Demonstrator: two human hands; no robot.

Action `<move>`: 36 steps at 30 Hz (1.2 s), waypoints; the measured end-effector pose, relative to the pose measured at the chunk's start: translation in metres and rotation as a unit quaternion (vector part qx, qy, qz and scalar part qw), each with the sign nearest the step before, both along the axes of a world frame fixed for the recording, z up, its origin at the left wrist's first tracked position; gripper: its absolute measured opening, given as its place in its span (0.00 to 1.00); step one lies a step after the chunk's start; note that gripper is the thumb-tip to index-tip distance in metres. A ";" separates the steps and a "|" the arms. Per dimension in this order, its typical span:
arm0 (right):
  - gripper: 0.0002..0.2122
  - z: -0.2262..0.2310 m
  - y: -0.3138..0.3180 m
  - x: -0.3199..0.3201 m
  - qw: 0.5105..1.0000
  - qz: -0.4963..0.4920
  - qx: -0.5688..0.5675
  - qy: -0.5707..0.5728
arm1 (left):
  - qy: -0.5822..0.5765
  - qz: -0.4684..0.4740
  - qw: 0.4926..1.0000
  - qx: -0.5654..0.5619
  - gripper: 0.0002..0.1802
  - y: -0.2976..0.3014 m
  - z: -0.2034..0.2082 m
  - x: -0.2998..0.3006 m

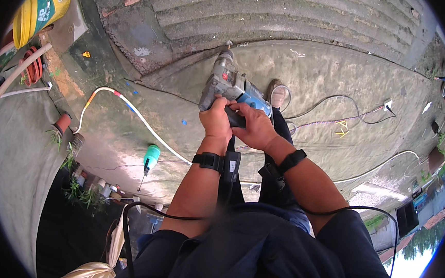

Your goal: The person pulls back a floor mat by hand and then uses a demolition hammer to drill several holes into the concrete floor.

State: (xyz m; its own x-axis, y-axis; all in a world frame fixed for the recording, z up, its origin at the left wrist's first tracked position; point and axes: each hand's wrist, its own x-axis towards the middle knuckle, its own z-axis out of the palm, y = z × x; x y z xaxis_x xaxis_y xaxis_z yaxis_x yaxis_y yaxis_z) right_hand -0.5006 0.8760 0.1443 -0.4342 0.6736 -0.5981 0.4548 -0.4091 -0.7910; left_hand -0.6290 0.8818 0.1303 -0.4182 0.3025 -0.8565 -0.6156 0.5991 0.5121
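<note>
A blue-and-grey rotary hammer drill (232,87) is in front of me, its chuck (226,59) pointing away toward the foot of the concrete steps. My left hand (216,122) is closed on the drill near the body end of its dark rear handle (235,119). From the other side, my right hand (254,128) wraps that handle, fingers curled over it close to the left hand. Past the chuck, the front tip lies by the lowest step's edge; whether it touches the concrete I cannot tell.
Concrete steps (287,19) rise ahead. A yellow bucket (41,12) and an orange hose coil (31,68) are at left. A white hose (145,133), a dark cable (333,99) and a green bottle (151,156) lie on the floor. My shoe (276,93) is near the drill.
</note>
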 end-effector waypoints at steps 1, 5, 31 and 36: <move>0.25 -0.001 0.000 0.001 1.000 0.007 0.011 -0.001 | -0.002 0.006 1.000 -0.003 0.03 -0.001 0.000 0.000; 0.26 -0.001 0.006 0.003 0.993 0.039 0.108 -0.018 | -0.041 0.068 0.996 -0.038 0.03 0.001 0.001 -0.003; 0.27 0.021 0.020 0.013 0.990 0.087 0.106 -0.036 | -0.065 0.060 0.996 0.006 0.05 0.009 0.022 0.003; 0.26 0.029 0.013 0.011 0.995 0.051 0.073 -0.036 | -0.045 0.011 0.999 -0.019 0.07 0.012 0.030 0.002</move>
